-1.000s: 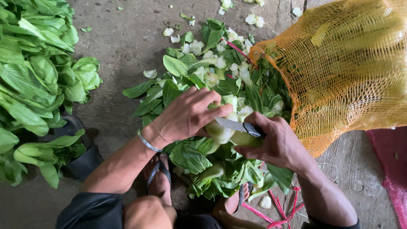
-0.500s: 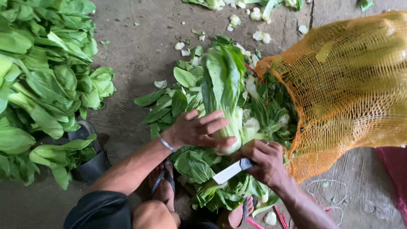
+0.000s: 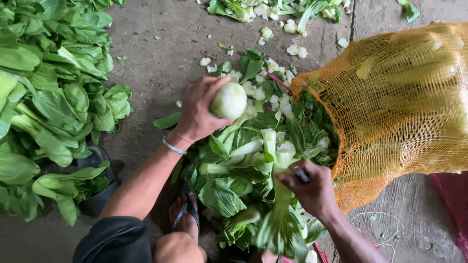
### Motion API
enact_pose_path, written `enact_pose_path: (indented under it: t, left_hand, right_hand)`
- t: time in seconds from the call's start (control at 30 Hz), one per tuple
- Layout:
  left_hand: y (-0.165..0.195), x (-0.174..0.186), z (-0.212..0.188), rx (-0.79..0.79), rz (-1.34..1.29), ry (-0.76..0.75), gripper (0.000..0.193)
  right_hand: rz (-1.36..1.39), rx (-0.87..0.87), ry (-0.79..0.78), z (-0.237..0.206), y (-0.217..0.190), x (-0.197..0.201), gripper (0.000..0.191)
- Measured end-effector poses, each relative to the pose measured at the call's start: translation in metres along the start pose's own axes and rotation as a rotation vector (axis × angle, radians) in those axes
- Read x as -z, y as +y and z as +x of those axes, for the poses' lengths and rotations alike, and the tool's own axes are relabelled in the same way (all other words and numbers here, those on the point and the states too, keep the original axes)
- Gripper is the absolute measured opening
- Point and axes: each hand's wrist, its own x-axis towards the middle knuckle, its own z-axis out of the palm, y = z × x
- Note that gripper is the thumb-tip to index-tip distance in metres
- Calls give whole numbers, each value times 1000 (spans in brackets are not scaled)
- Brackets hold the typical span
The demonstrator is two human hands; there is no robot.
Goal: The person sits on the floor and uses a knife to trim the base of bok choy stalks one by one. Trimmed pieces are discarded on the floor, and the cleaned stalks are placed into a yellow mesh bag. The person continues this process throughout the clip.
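Note:
My left hand [image 3: 197, 112] grips a bok choy [image 3: 229, 101] and holds it up, so that its pale round cut base faces the camera. A metal bangle [image 3: 173, 145] sits on that wrist. My right hand [image 3: 314, 190] is lower right, closed around a knife [image 3: 302, 174]; only a small part of the knife shows between the fingers. A blurred green leaf [image 3: 280, 226] hangs just below this hand. Both hands are over a loose heap of bok choy [image 3: 243, 168] on the concrete floor.
An orange mesh sack [image 3: 404, 107] full of greens lies open at the right. A big pile of bok choy [image 3: 44, 97] fills the left side. Trimmed white stem bits [image 3: 273, 19] lie at the top. My sandalled foot [image 3: 187, 214] is below, and a pink cloth [image 3: 453, 195] lies far right.
My left hand has lifted the bok choy and turned its cut base upward. My right hand with the knife has dropped away from it to the lower right.

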Motion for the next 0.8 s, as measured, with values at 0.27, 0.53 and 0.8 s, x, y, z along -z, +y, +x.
enact_pose_path:
  t: [0.27, 0.53, 0.8]
  left_hand:
    - [29, -21, -17, 473, -1213, -262, 101]
    - [46, -25, -29, 548, -1618, -558, 102]
    - [59, -12, -23, 498, -1608, -739, 89]
  right_hand:
    - [-375, 279, 59, 31, -30, 19, 52]
    - [-671, 344, -46, 49, -53, 34, 54]
    - [-643, 341, -74, 50, -74, 28, 49]
